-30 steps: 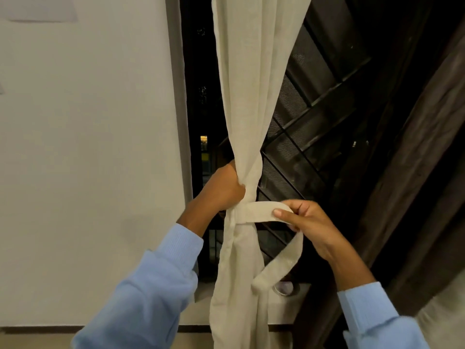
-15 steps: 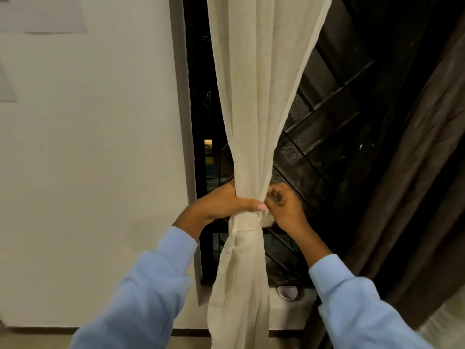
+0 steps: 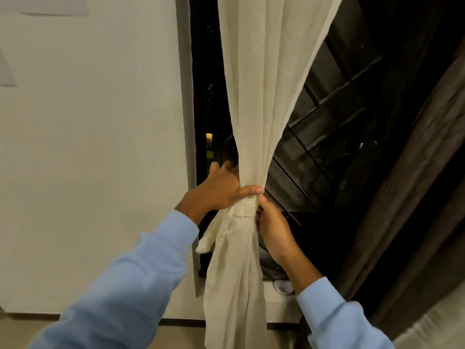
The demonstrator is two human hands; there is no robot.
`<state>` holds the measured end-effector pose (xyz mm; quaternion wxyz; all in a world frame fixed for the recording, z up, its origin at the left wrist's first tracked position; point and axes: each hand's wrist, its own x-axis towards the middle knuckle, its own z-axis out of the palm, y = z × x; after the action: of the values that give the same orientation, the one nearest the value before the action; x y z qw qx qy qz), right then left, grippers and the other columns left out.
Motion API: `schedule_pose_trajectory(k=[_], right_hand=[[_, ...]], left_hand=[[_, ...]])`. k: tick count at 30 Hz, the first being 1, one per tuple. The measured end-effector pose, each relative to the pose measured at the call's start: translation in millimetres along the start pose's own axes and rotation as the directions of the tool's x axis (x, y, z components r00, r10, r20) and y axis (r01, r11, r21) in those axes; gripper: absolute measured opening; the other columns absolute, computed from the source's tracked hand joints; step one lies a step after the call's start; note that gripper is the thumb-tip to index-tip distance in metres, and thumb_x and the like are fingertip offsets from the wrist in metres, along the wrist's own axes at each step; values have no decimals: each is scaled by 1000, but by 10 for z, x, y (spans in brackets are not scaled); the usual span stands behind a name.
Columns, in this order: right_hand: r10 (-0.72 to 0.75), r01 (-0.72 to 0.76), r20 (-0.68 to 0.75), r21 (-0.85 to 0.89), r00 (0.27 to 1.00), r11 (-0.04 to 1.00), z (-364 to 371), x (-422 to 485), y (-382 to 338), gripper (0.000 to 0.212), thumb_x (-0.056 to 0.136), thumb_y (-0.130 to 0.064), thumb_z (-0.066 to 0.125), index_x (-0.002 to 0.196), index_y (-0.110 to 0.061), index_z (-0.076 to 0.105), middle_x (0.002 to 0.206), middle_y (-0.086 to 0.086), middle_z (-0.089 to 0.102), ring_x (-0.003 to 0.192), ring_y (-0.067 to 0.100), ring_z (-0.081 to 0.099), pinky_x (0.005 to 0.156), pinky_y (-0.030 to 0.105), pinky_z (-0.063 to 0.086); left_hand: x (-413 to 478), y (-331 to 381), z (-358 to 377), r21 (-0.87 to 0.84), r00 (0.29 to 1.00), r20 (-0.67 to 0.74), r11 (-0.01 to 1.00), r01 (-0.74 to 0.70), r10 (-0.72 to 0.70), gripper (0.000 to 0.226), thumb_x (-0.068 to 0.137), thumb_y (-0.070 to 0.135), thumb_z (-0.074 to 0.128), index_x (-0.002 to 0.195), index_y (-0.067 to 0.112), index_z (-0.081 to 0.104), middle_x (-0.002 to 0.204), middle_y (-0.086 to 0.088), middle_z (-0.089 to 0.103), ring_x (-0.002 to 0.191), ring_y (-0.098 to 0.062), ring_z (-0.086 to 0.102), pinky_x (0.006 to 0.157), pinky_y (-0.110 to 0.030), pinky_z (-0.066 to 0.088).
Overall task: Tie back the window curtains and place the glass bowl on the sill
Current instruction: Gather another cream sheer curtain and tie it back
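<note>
Head view, vs. 1 s ago: the tieback band [image 3: 242, 210] is no longer held out in a loop to the right; it now sits snug round the gathered cream curtain [image 3: 264, 96]; the right hand [image 3: 274, 230] has closed in against the bundle, just below the left hand [image 3: 221, 192].

Left hand: thumb lies across the front of the gather just above the band, fingers pass behind; clenched round the curtain, prob. to keep the folds bunched while the band is secured.

Right hand: fingers curl in at the band's right edge and grasp it; fingertips hidden behind the fabric, so fastening method not visible; likely tensioning or tucking.

Loose band end [image 3: 205, 244] hangs at the left of the bundle, unheld.

Glass bowl [image 3: 284, 287]: on the window sill [image 3: 279, 306], partly hidden by the right forearm; that part looks done.

Dark curtain [image 3: 415, 172] at right hangs untied, well apart from both hands.

Assessment: first tie approx. at securing stage; risk is the band slackening if the left hand lets go early.
</note>
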<state>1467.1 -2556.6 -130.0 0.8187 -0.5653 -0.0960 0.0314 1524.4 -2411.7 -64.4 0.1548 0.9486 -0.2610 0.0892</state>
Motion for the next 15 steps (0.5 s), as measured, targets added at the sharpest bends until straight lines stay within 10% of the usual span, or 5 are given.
schedule_pose_trajectory(k=[6,10,15], right_hand=[[-113,25,-150,-488,982,873,21,98,264,73,64,-24,92,127,-19,57,117,-3,68,108,13,65,90,30,55],[-214,49,-252,-532,944,845,36,128,290,59,70,-13,87,122,-14,60,108,-1,67,97,13,64,72,9,50],[-230,38,-314,-516,921,856,28,117,302,52,72,-7,84,118,-17,61,103,0,67,93,16,65,67,15,50]], left_hand=[[-7,8,75,-381,984,178,922,68,0,69,84,65,51,138,23,44,133,-2,55,114,-20,55,100,-39,44],[-43,-51,24,-486,967,237,873,33,96,78,71,68,61,135,26,46,126,10,57,113,-11,56,101,-32,45],[-158,-265,103,-614,958,275,782,105,87,50,73,45,71,117,26,60,112,9,66,102,-5,62,94,-24,49]])
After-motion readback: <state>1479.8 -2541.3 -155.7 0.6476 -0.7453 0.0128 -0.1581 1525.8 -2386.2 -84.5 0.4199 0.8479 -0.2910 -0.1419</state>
